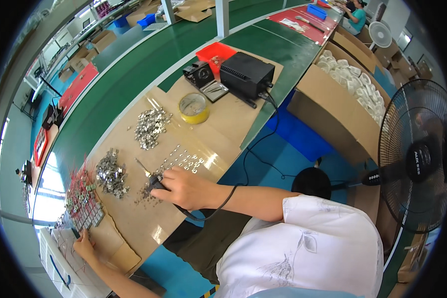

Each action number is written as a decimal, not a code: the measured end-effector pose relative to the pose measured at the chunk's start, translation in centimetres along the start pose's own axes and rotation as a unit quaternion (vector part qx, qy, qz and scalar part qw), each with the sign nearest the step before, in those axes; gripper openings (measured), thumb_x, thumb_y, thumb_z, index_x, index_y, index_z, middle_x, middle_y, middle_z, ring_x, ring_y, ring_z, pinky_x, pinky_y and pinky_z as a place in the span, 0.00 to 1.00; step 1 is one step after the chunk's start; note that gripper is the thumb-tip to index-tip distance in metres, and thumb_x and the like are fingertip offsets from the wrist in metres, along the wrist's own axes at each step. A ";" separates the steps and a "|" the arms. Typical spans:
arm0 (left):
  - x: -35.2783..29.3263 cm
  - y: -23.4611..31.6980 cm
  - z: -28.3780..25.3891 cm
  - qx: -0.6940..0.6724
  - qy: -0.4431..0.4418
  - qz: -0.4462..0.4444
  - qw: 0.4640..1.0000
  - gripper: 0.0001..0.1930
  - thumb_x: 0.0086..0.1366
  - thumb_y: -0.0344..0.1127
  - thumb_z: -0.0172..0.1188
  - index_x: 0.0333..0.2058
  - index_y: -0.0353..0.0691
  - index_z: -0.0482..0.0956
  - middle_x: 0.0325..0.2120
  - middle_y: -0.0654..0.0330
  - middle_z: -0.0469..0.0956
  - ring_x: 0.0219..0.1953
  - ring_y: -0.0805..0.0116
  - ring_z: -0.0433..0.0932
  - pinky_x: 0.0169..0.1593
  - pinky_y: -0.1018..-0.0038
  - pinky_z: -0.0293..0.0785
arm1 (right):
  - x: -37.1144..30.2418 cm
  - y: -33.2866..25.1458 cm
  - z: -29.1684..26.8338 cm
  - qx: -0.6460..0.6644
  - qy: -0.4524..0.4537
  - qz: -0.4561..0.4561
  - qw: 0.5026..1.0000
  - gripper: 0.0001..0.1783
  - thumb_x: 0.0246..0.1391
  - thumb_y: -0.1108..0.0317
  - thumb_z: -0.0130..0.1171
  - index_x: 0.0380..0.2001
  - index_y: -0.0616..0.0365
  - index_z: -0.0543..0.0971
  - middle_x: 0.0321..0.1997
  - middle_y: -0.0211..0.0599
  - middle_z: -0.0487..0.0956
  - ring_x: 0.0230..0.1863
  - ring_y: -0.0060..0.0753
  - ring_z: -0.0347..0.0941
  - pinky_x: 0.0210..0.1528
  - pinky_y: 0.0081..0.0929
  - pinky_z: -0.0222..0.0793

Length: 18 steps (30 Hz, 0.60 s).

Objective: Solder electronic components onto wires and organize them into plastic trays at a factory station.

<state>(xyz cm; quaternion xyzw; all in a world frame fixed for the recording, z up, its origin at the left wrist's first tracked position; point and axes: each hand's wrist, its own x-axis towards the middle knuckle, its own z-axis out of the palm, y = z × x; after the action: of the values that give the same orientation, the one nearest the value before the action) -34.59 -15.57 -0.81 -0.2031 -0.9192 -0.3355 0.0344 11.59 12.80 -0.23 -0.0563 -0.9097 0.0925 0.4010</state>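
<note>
My right hand [180, 187] grips a soldering iron [151, 178] by its black handle. The tip points up-left over the cardboard-covered bench [223, 124], beside a row of small metal parts [184, 160] laid out flat. The iron's black cable [211, 211] loops under my wrist. My left hand [84, 246] lies at the lower left, its fingers at the near end of a rack of small parts with red wires [82, 201]. Whether it grips anything is unclear.
Two heaps of shiny metal pieces [151, 126] [111, 174] lie on the bench. Behind them are a yellow tape roll [193, 108], a black soldering station [246, 74], a small black device [198, 73] and a red tray [216, 51]. A cardboard box of white parts [352, 79] and a black fan [417, 159] stand at the right.
</note>
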 end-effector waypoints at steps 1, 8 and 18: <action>0.0 0.1 0.2 -0.032 0.007 -0.021 0.999 0.18 0.65 0.41 0.72 0.32 0.25 0.88 0.18 0.58 0.79 0.15 0.70 0.73 0.19 0.72 0.68 | 0.0 -0.1 -0.2 -0.008 0.001 0.000 1.000 0.14 0.59 0.69 0.55 0.48 0.53 0.79 0.30 0.32 0.73 0.38 0.36 0.72 0.41 0.35 0.66; -0.2 0.9 -0.4 -0.107 -0.032 -0.092 0.990 0.12 0.63 0.31 0.68 0.34 0.23 0.86 0.20 0.60 0.78 0.14 0.72 0.71 0.18 0.75 0.66 | -0.1 -0.4 0.1 0.010 -0.005 0.009 1.000 0.13 0.58 0.70 0.56 0.46 0.52 0.79 0.30 0.32 0.73 0.38 0.38 0.72 0.41 0.36 0.66; -4.1 3.2 -2.5 -0.482 0.082 -0.136 0.862 0.18 0.70 0.33 0.64 0.53 0.26 0.82 0.42 0.56 0.86 0.31 0.79 0.79 0.18 0.84 0.56 | 0.0 -0.5 0.7 0.035 0.009 0.008 0.999 0.15 0.52 0.69 0.60 0.45 0.53 0.78 0.29 0.34 0.75 0.38 0.42 0.74 0.42 0.39 0.68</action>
<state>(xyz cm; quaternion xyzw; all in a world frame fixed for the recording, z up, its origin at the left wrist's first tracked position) -29.78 -16.37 2.24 -0.0392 -0.6550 -0.7536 -0.0388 11.05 12.21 -0.55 -0.0499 -0.9019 0.1269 0.4098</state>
